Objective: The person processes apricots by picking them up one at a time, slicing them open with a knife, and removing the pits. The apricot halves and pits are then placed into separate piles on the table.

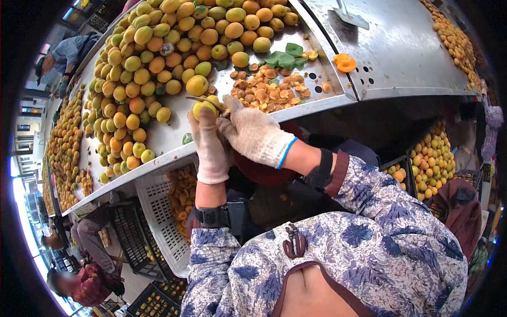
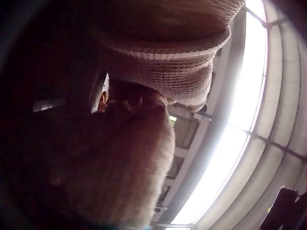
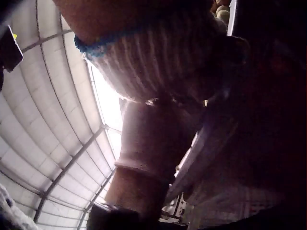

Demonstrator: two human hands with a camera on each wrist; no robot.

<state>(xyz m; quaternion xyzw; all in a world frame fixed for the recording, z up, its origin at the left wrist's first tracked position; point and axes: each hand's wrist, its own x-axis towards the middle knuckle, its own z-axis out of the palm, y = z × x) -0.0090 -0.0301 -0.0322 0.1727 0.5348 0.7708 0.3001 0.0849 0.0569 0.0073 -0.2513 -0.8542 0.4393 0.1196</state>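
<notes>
In the head view my left hand, in a pale knit glove, holds a yellow-green apricot just above the metal table's near edge. My right hand, in a white knit glove with a blue-edged cuff, comes in against it and grips a thin-bladed cutting tool. Its blade lies across the top of the fruit; gloved fingers hide the handle. Both wrist views are dark: the left glove shows in the left one, the right glove in the right, with the fruit hidden.
A large heap of apricots covers the table's left side. Brown-orange pits and green leaves lie beyond the right hand. Opened apricot flesh rests near the table joint. A white crate with orange pieces stands below the edge.
</notes>
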